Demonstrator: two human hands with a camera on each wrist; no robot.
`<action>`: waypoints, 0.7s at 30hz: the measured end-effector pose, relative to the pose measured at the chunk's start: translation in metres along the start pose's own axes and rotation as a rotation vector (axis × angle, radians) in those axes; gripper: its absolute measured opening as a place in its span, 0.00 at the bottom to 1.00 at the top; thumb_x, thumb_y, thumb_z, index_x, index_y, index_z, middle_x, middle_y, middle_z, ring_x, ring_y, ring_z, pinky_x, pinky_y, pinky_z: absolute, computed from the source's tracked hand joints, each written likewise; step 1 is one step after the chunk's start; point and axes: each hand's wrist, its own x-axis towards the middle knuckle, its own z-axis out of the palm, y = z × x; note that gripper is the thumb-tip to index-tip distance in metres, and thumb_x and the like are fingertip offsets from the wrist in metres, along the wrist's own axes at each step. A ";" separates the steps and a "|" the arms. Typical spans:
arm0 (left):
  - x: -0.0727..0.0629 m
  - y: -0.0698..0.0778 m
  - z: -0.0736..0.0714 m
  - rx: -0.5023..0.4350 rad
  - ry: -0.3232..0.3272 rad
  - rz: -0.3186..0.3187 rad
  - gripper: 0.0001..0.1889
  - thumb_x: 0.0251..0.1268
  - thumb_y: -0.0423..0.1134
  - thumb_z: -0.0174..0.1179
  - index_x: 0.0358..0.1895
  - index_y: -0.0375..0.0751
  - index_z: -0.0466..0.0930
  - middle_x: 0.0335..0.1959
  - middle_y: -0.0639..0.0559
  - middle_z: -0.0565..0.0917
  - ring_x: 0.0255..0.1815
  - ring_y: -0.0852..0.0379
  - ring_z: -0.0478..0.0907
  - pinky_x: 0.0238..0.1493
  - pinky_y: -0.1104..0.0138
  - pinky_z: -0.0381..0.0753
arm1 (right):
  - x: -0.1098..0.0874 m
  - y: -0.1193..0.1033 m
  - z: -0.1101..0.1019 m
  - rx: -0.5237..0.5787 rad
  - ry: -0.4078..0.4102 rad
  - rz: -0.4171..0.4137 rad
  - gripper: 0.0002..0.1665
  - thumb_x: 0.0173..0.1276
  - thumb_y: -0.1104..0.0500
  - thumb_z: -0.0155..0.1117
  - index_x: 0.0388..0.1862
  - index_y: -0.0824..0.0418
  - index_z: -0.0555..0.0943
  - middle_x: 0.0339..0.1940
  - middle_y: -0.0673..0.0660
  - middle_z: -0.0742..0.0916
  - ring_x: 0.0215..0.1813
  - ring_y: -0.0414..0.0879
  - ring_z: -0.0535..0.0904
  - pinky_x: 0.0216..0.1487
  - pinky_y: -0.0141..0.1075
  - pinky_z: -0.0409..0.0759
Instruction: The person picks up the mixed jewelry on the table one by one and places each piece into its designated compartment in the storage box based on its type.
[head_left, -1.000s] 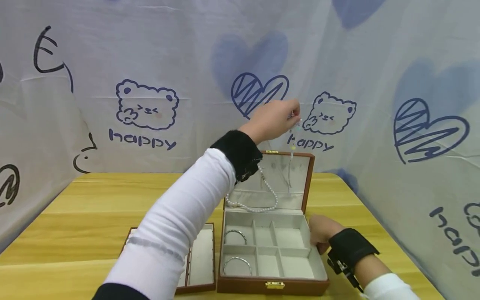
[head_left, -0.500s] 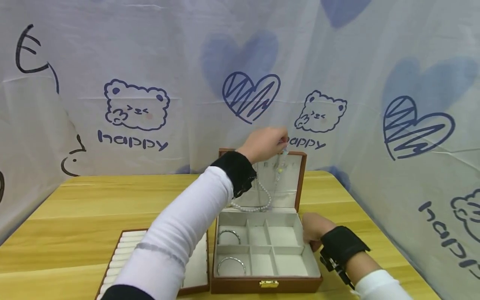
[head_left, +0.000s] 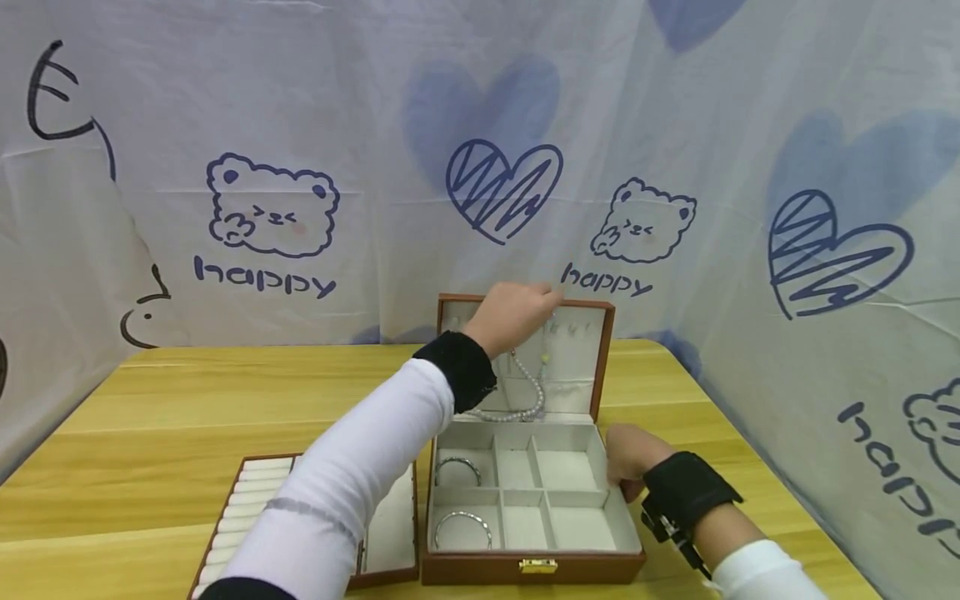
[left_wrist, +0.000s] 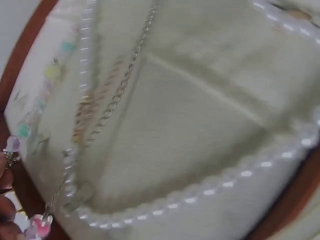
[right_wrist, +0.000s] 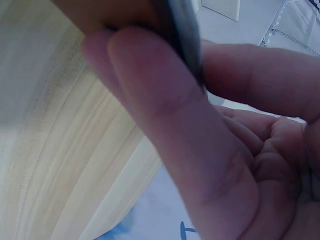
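My left hand (head_left: 517, 315) is at the upper part of the raised lid (head_left: 602, 358) of a brown jewelry box (head_left: 480, 570). In the left wrist view, its fingertips pinch a pastel beaded necklace (left_wrist: 52, 71), which hangs down across the lid's pale lining. A pearl necklace (left_wrist: 172, 204) droops in a loop there, and a silver chain (left_wrist: 120, 90) hangs beside it. With fingers and thumb, my right hand (head_left: 637, 458) grips the box's right side wall (right_wrist: 182, 35). Two silver bangles, a rear one (head_left: 459, 460) and a front one (head_left: 463, 514), stand in the box's left compartments.
Left of the box lies a brown-edged tray (head_left: 393, 525) with white ring rolls (head_left: 240, 512), partly covered by my left sleeve. Small hooks (head_left: 573, 327) line the top of the lid. The wooden table (head_left: 225, 392) ends at a printed cloth backdrop (head_left: 360, 250).
From above the lid, my left hand has lowered to its upper edge, bringing the beaded necklace down in front of the lining. My right hand stays on the box wall. The head view has shifted slightly.
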 end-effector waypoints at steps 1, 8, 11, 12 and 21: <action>-0.002 0.000 0.002 0.041 0.027 0.033 0.08 0.67 0.34 0.50 0.42 0.44 0.79 0.31 0.54 0.82 0.25 0.60 0.77 0.25 0.69 0.77 | 0.000 0.000 0.000 -0.001 -0.001 0.000 0.05 0.47 0.77 0.62 0.20 0.70 0.80 0.14 0.57 0.83 0.17 0.43 0.80 0.19 0.31 0.76; -0.009 0.002 0.006 0.150 0.033 0.089 0.10 0.67 0.31 0.50 0.46 0.44 0.77 0.34 0.53 0.85 0.23 0.62 0.78 0.24 0.71 0.77 | -0.002 -0.001 -0.001 -0.049 0.024 -0.033 0.05 0.47 0.76 0.63 0.18 0.69 0.79 0.15 0.58 0.84 0.19 0.44 0.81 0.19 0.30 0.74; -0.010 0.004 0.008 0.225 0.033 0.097 0.10 0.67 0.30 0.49 0.44 0.45 0.77 0.31 0.53 0.84 0.20 0.63 0.74 0.20 0.71 0.75 | -0.003 -0.001 -0.002 -0.061 0.028 -0.045 0.04 0.47 0.75 0.63 0.19 0.70 0.80 0.16 0.59 0.84 0.19 0.45 0.82 0.20 0.30 0.75; -0.011 0.005 0.009 0.254 0.039 0.098 0.09 0.67 0.30 0.49 0.41 0.45 0.78 0.30 0.53 0.84 0.19 0.63 0.73 0.19 0.71 0.75 | -0.003 0.000 -0.002 -0.067 0.029 -0.050 0.04 0.47 0.75 0.63 0.19 0.70 0.80 0.16 0.59 0.84 0.19 0.45 0.82 0.20 0.30 0.74; -0.015 0.006 0.021 0.502 0.115 0.112 0.12 0.68 0.34 0.48 0.32 0.47 0.83 0.31 0.55 0.84 0.28 0.60 0.81 0.24 0.68 0.80 | -0.002 -0.001 -0.002 -0.095 0.045 -0.078 0.14 0.47 0.75 0.60 0.12 0.62 0.70 0.12 0.52 0.71 0.16 0.40 0.64 0.19 0.29 0.60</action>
